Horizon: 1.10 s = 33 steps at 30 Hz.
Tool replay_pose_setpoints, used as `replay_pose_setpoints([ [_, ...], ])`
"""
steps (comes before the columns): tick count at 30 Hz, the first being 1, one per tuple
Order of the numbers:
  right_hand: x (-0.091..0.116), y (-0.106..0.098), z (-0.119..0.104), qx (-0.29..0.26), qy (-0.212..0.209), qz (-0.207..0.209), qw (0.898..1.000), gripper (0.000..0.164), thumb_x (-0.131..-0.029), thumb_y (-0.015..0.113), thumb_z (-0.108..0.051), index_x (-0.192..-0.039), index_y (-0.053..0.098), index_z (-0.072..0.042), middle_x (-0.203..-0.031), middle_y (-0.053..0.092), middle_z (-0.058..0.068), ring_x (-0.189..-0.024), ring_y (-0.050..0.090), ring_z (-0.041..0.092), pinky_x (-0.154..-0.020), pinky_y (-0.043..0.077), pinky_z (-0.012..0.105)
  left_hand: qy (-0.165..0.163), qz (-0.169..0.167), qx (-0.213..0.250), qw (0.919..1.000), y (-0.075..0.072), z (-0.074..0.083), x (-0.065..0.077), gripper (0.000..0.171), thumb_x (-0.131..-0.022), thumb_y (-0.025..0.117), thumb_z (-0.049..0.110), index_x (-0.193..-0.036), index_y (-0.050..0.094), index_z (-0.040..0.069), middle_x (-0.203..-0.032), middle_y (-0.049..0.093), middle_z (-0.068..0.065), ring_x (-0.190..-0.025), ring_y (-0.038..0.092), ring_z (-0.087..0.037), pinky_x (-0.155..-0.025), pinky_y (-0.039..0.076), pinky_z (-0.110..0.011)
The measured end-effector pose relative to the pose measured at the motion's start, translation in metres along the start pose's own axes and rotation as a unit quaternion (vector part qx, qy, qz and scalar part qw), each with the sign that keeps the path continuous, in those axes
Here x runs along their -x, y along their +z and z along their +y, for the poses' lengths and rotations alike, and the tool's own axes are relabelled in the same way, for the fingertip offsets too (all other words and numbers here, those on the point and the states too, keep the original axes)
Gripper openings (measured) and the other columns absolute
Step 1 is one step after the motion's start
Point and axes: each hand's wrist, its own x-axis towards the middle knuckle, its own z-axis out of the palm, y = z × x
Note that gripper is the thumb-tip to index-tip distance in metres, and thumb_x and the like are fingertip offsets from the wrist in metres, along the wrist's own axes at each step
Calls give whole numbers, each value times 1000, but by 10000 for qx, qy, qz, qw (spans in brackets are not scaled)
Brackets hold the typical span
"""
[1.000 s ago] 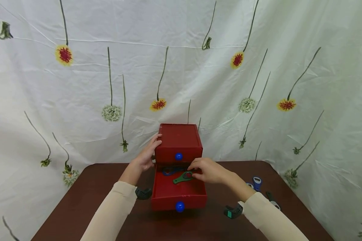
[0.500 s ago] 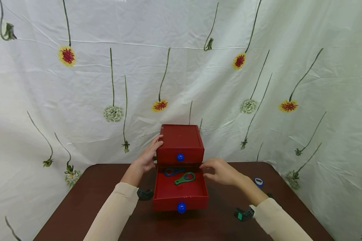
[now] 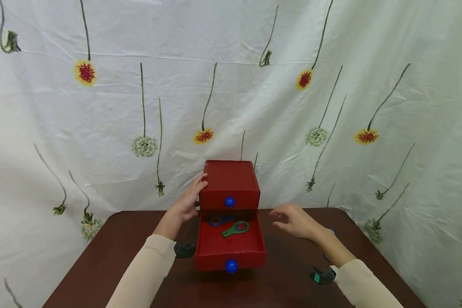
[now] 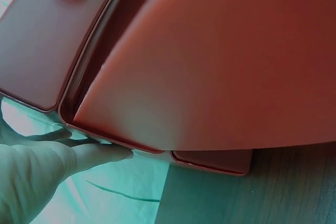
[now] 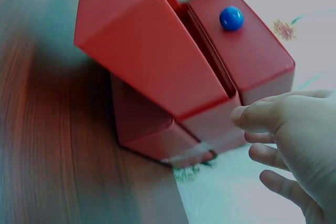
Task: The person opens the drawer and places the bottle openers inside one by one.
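Note:
A red drawer cabinet (image 3: 230, 176) with blue knobs stands on the table. Its upper drawer (image 3: 215, 199) is closed; the drawer below (image 3: 231, 250) is pulled out. Inside lie a green tool (image 3: 235, 229) with a ringed round head and short handle, and a similar blue one (image 3: 221, 220) farther back, partly in shadow. My left hand (image 3: 186, 202) rests against the cabinet's left side, fingers extended toward its top edge; its thumb (image 4: 102, 156) lies along the side. To the right of the cabinet, my right hand (image 3: 294, 220) hovers with loosely bent fingers, holding nothing.
Blue objects (image 3: 326, 256) lie at the right of the brown table (image 3: 111, 256), mostly hidden behind my right forearm. A white cloth (image 3: 231, 98) with printed flowers hangs behind the table. Another red section (image 5: 142, 116) sits under the pulled-out drawer.
My right hand has moved out of the drawer, away from the green tool, to the right past the cabinet's side. The green tool stays in the drawer. The left hand keeps its place.

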Motion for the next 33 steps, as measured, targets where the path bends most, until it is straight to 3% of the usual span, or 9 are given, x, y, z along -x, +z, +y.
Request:
replay_pose_setpoints([
  [8,20,-6,20,-143,480,132,9987,25,-94,76,-8,-118,75,-5,-112,74,7,-99,71,32,-83,57,47,100,20,-98,9999,-3,1,2,57,-111,44,46,-163,21,40,-167,14,-13,-143,23,-52,-102,27,-78],
  [13,30,-10,29,-227,727,134,9970,25,-94,76,-9,-119,74,-4,-110,74,7,-95,71,28,-80,57,45,86,-22,-50,9999,-3,2,1,58,-110,45,46,-163,21,40,-167,15,-13,-144,22,-50,-103,26,-78],
  [19,39,-13,35,-93,818,166,9965,24,-94,77,-11,-117,75,-5,-105,74,2,-91,71,21,-78,57,41,84,-12,10,10000,-1,3,0,58,-110,46,46,-163,22,40,-166,16,-13,-143,23,-50,-103,26,-78],
  [26,55,-12,45,113,650,369,9971,22,-92,79,-10,-113,75,-3,-99,74,2,-86,70,18,-74,56,38,77,-23,34,10000,-1,0,-1,58,-110,45,46,-163,21,40,-167,12,-11,-145,18,-51,-103,20,-81],
  [33,79,-11,53,-11,1188,335,9924,23,-94,77,-14,-115,75,-5,-105,74,9,-90,70,19,-74,56,37,51,-24,95,9999,0,-2,-1,58,-110,45,46,-163,21,41,-166,14,-12,-144,19,-50,-104,21,-80],
])
